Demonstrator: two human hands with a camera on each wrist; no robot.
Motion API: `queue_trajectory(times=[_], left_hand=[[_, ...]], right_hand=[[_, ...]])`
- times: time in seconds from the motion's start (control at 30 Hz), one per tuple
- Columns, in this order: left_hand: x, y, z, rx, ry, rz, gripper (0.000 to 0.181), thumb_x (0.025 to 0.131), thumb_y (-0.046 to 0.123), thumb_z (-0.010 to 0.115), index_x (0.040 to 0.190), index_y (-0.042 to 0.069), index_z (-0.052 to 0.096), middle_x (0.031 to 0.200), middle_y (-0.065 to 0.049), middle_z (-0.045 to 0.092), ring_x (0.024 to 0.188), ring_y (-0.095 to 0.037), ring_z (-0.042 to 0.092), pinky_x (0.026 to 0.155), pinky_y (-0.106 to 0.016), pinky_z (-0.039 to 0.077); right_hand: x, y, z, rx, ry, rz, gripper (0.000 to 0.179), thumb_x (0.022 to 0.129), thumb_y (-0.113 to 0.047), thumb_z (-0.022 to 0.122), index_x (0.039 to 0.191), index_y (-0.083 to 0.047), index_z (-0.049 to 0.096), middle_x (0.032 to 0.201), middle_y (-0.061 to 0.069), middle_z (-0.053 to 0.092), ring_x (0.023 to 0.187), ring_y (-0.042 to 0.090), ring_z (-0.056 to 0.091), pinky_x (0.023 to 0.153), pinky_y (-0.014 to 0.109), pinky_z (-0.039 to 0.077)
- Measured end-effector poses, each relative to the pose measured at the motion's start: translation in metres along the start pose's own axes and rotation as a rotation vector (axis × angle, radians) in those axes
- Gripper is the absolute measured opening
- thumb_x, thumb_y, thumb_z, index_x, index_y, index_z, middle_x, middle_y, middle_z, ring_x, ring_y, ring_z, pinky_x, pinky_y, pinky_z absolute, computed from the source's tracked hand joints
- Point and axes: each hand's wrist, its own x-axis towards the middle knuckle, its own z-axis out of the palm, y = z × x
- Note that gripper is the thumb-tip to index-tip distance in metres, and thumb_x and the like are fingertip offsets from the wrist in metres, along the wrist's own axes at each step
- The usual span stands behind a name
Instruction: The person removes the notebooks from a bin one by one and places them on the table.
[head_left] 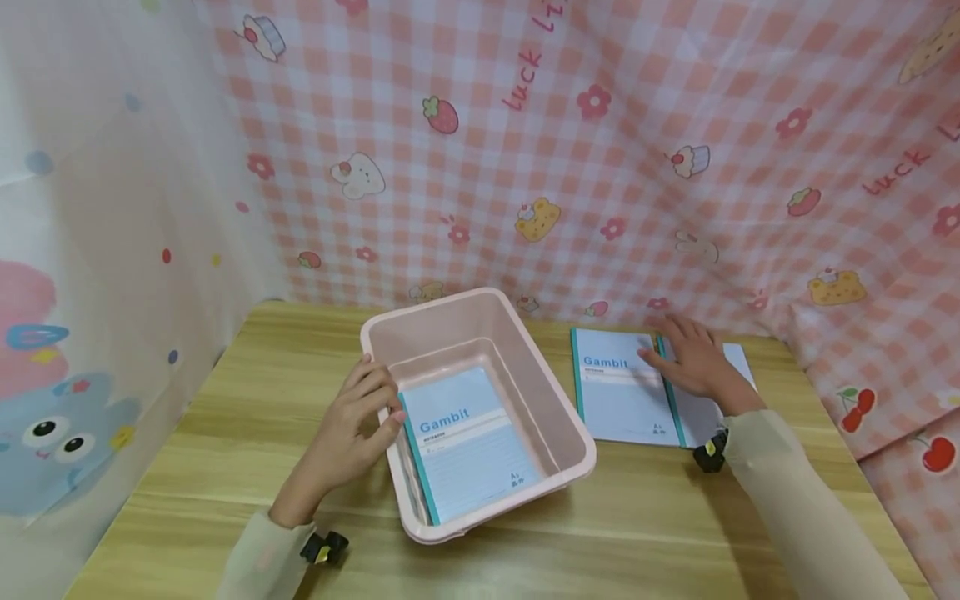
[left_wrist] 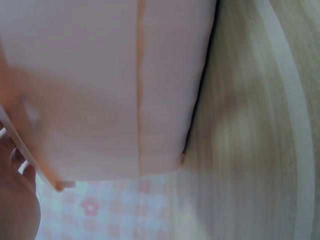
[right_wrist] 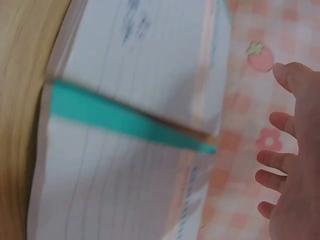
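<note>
A pale pink plastic basin point(head_left: 525, 375) sits on the table. Inside it lies a light blue notebook point(head_left: 468, 467) with a teal spine, marked "Gambit". My left hand point(head_left: 348, 425) grips the basin's left rim, its fingers bent over the edge; the left wrist view shows the basin's outer wall point(left_wrist: 90, 100) close by. To the right of the basin, two more notebooks lie side by side: one fully visible point(head_left: 622, 408), the other point(head_left: 693, 417) partly covered by my right hand point(head_left: 697, 362). That hand hovers over them, fingers spread and holding nothing in the right wrist view.
The wood-grain table point(head_left: 247, 417) carries everything. Behind it hangs a pink checked cloth point(head_left: 480, 192), close to the notebooks' far edges. A white patterned cloth point(head_left: 112, 208) hangs at the left.
</note>
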Motion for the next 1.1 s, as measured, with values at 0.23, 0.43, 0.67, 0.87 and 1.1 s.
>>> queue_trajectory(times=[0.23,0.43,0.67,0.87,1.1], left_hand=[[0.003,0.001,-0.001,-0.004,0.002,-0.018,0.014,0.087,0.011,0.064,0.079,0.021,0.059,0.094,0.004,0.057,0.113,-0.022,0.051,0.130,-0.055,0.019],[0.006,0.000,-0.001,-0.010,0.013,-0.017,0.015,0.086,0.010,0.065,0.078,0.020,0.058,0.094,0.003,0.057,0.112,-0.022,0.051,0.129,-0.057,0.019],[0.006,0.000,-0.001,-0.016,0.006,-0.022,0.013,0.088,0.014,0.064,0.078,0.021,0.058,0.094,0.003,0.057,0.113,-0.026,0.051,0.130,-0.056,0.018],[0.004,0.001,-0.001,-0.018,0.005,-0.014,0.014,0.090,0.015,0.063,0.078,0.021,0.058,0.093,0.003,0.057,0.112,-0.022,0.050,0.130,-0.057,0.019],[0.002,0.001,0.000,-0.022,0.007,-0.014,0.015,0.086,0.010,0.064,0.078,0.020,0.058,0.094,0.003,0.057,0.112,-0.023,0.050,0.130,-0.056,0.019]], right_hand=[[0.003,-0.022,-0.012,-0.004,0.024,-0.044,0.074,0.100,-0.056,0.052,0.157,-0.012,0.034,0.167,0.023,0.020,0.155,0.046,0.014,0.116,0.073,0.015],[0.005,-0.042,-0.021,-0.008,0.072,-0.091,0.074,0.099,-0.056,0.054,0.157,-0.016,0.034,0.165,0.023,0.025,0.153,0.048,0.016,0.114,0.074,0.015],[0.003,-0.067,-0.030,0.013,0.064,-0.073,0.080,0.097,-0.060,0.055,0.161,-0.020,0.028,0.168,0.022,0.018,0.156,0.047,0.010,0.120,0.075,0.006],[0.001,-0.087,-0.030,-0.010,0.072,-0.103,0.082,0.096,-0.062,0.055,0.162,-0.025,0.025,0.171,0.019,0.013,0.157,0.046,0.006,0.123,0.070,0.003],[0.002,-0.117,-0.038,-0.013,0.077,-0.153,0.084,0.094,-0.066,0.057,0.163,-0.034,0.022,0.173,0.011,0.007,0.160,0.040,0.002,0.125,0.069,-0.001]])
